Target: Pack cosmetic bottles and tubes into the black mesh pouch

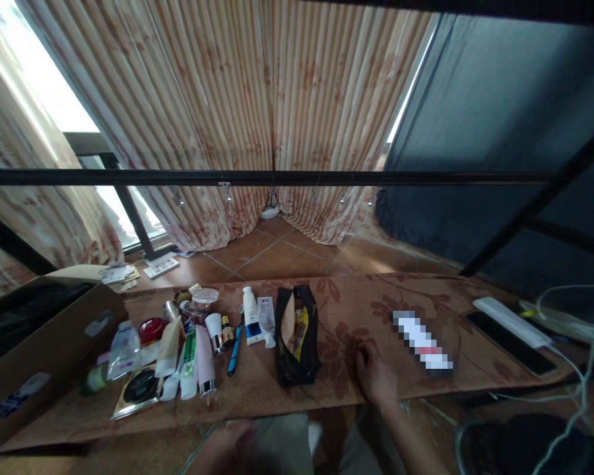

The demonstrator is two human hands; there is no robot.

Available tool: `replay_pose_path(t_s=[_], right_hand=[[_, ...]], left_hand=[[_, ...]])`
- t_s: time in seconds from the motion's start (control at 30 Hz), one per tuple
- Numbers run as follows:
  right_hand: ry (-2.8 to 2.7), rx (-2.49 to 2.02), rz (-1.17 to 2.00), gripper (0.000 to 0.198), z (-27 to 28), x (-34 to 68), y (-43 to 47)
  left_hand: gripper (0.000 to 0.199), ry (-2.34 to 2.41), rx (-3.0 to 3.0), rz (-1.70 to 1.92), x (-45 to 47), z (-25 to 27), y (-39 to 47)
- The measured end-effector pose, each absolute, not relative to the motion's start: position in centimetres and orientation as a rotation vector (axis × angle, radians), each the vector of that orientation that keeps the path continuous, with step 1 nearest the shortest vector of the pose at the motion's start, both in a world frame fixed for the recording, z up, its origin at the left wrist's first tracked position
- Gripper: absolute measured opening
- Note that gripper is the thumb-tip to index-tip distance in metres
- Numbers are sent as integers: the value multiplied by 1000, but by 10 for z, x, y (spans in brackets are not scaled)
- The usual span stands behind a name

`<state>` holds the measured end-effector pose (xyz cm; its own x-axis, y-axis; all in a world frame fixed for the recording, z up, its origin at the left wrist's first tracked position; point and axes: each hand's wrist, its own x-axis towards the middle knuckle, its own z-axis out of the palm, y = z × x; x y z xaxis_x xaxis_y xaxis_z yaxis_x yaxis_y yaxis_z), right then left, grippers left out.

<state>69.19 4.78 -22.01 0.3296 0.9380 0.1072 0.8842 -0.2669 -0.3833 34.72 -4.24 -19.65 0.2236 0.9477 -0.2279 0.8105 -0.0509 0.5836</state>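
Note:
My right hand (376, 376) rests on the patterned tablecloth with its fingers curled in, and nothing shows in it. To its left stands a black pouch (282, 359), its top gaping, with something yellow and a beige item inside. Low over my lap, below the table's edge, my left hand (230, 439) is smeared by motion and its fingers cannot be made out. Left of the pouch lie a white and blue tube (250, 313), a pale tube with a clear cap (266, 315), a blue toothbrush (235, 349), a pink tube (204, 353) and a green and white tube (189, 363).
A clear bottle (125, 353), a gold-rimmed black compact (137, 390) and a red jar (152, 329) lie farther left, beside a cardboard box (44, 356). On the right are a blurred-out phone-shaped item (423, 342), a black phone (509, 343) and a white power strip (512, 321) with cables.

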Motion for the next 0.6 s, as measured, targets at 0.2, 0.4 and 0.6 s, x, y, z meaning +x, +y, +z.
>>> replay_pose_path(t_s=[0.2,0.4,0.6], right_hand=[[-1638,-2199,135,27,-224,654,35],[-1694,-2151,138,27,-221,629,27],[-1717,-2122,182,23,-218,621,23]], left_hand=[[21,1530,1692,610,374,-165,-12],[13,1647,1817,540,391,-179,21],[25,1565,1953,531,401,-189,34]])
